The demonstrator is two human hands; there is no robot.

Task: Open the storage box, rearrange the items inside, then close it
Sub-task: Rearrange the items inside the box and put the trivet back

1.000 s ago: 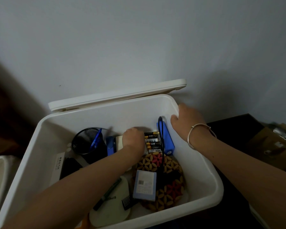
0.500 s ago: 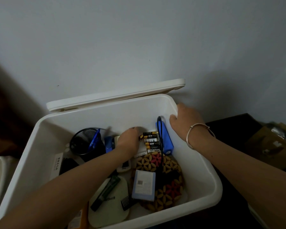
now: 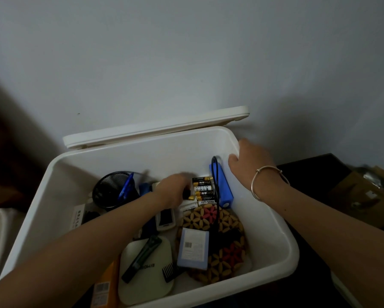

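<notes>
- Since a second ago, the white device (image 3: 165, 218) has slid from the far wall toward the middle of the box (image 3: 273, 230), so the rearranging is under way.
- Box stands open before the wall, lid (image 3: 155, 130) leaning back on it.
- Left hand (image 3: 172, 190) reaches deep, fingers curled at the batteries (image 3: 203, 191); blur hides whether it grips one.
- Right hand (image 3: 251, 163) holds the far right rim, thumb inside, steadying the box.
</notes>
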